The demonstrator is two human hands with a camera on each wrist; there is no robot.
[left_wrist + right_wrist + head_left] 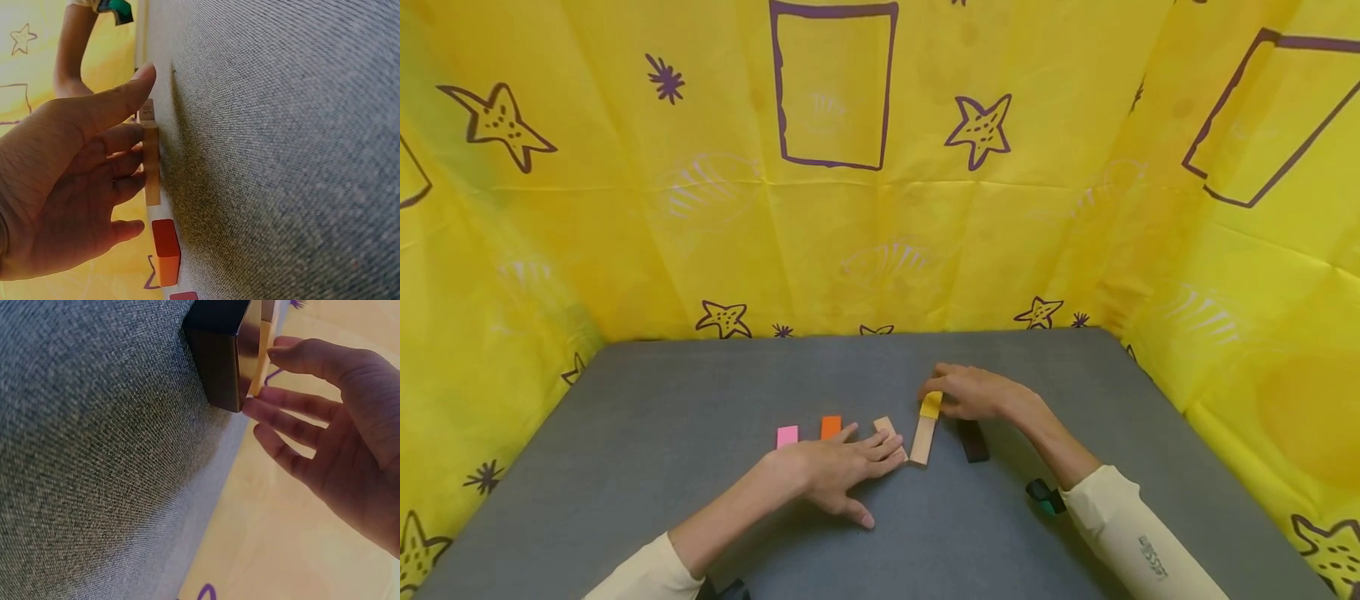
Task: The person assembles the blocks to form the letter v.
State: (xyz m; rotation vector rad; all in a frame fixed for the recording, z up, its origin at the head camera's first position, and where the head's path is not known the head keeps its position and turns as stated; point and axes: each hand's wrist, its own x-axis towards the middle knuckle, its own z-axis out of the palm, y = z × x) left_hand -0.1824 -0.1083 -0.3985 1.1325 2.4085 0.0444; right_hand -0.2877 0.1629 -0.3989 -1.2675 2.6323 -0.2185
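My left hand (842,471) lies with its fingers straight over a slanted natural-wood block (883,427), covering part of it. To the right is a second natural-wood block (922,442), with a yellow block (931,405) at its far end. My right hand (973,392) pinches the yellow block between thumb and fingers; in the right wrist view the thumb meets the side of the yellow block (264,359). A dark block (973,442) lies just below the right hand, its far end hidden by it.
Left of the wood blocks, an orange block (831,427) and a pink block (787,436) lie beyond the left hand, partly hidden by it. All rest on a grey cloth-covered table (700,392). A yellow patterned curtain (880,225) stands behind and at both sides.
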